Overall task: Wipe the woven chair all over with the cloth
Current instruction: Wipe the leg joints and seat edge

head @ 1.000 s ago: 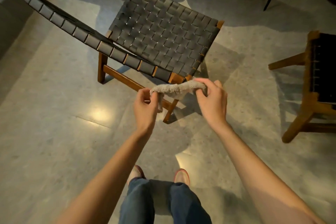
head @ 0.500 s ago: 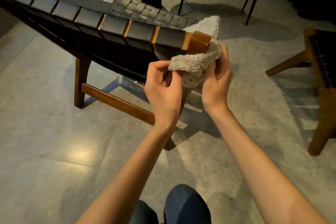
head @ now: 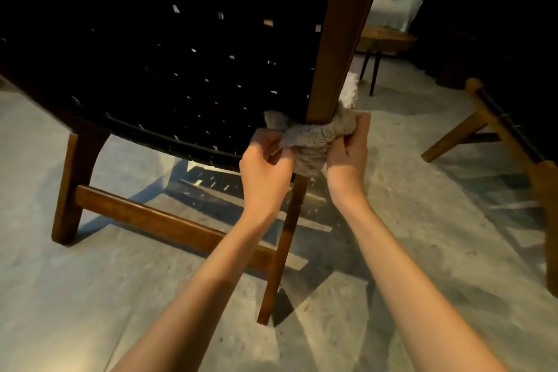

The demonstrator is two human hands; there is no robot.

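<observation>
While both hands work low at the back of the woven chair (head: 151, 54), the cloth (head: 312, 137) sits wrapped around the bottom of the chair's wooden side post (head: 338, 39), just where the dark webbing ends. The left hand (head: 267, 169) pinches the cloth's left end between curled fingers and thumb, close under the lower edge of the weave. The right hand (head: 347, 151) grasps the other end on the far side of the post, fingers closed over the bunched fabric, and a pale flap of cloth rises behind the post above it. The chair's back fills the upper left as a near-black lattice with small specks of light showing through the gaps. Below the hands a slim wooden leg (head: 283, 244) runs down to the grey speckled floor (head: 90, 296), and a crossbar (head: 157, 217) joins it to a thicker leg at the left. A second chair (head: 453, 137) with a similar wooden frame stands apart at the right. Farther back are a small wooden table (head: 386, 39) on thin dark legs and a white armchair (head: 401, 3).
</observation>
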